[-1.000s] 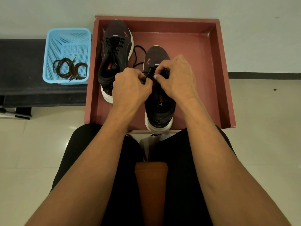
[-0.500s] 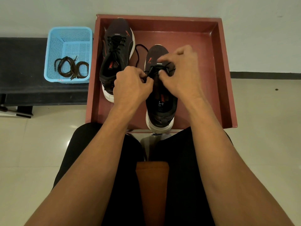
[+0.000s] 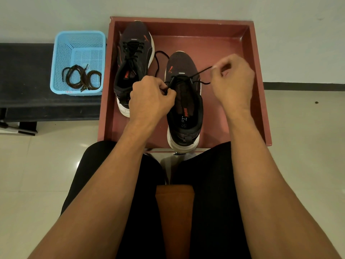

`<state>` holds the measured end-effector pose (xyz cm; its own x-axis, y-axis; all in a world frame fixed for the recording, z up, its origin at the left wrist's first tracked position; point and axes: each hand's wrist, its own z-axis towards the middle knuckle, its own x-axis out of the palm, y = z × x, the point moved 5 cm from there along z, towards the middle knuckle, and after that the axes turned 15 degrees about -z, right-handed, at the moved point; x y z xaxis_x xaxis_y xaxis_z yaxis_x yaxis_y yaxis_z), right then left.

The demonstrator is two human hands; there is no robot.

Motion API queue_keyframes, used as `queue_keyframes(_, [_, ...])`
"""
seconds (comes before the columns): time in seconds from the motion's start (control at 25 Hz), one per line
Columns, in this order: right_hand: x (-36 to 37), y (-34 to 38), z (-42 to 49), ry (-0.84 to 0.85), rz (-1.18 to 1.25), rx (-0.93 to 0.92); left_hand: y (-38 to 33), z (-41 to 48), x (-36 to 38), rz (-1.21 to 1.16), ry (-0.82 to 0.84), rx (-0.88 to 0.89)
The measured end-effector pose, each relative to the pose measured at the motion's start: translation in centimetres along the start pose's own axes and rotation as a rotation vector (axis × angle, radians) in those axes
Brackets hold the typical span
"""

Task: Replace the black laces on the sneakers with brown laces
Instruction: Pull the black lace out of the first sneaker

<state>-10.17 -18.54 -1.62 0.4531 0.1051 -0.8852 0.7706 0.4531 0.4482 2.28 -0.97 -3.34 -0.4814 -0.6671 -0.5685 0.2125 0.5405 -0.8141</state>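
Head view: a seated person unlaces the near sneaker [image 3: 183,101], which stands mid-tray with its heel at the near edge of the red tray [image 3: 257,81]. The right hand [image 3: 233,85], fingers curled, pinches the black lace [image 3: 200,71] by one end and holds it taut over the tray's right half. The left hand [image 3: 151,100], fingers curled tight, grips the lace at the sneaker's left eyelets (the exact pinch is hidden). The far sneaker [image 3: 133,60], in the tray's far-left corner, is fully laced in black. Brown laces [image 3: 82,79] lie coiled in a blue basket [image 3: 56,71] just left of the tray. The work looks to be at an early step, stripping the first black lace; the next move likely calls for drawing the strand out of the last eyelets near the toe
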Motion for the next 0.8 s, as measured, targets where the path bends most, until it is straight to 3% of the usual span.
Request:
queue_keyframes(0.12, [-1.3, -1.3, -0.1, -0.209, 0.136, 0.143, -0.1, -0.1, 0.0, 0.020, 0.008, 0.001])
queue_keyframes(0.24, [-1.4, -1.4, 0.0, -0.243, 0.197, 0.168, 0.0, -0.2, -0.1, 0.050, 0.008, -0.011])
queue_keyframes(0.44, [0.3, -0.5, -0.1, 0.002, 0.063, 0.046, -0.1, -0.5, 0.1, 0.135, 0.010, -0.008])
queue_keyframes(0.64, [0.8, 1.1, -1.4, 0.188, -0.093, -0.079, -1.9, -0.6, 0.8, 0.137, 0.027, 0.257])
queue_keyframes(0.8, [2.3, 0.9, -1.8, 0.439, -0.111, -0.064, -2.0, -0.7, 2.0, 0.231, 0.069, 0.286])
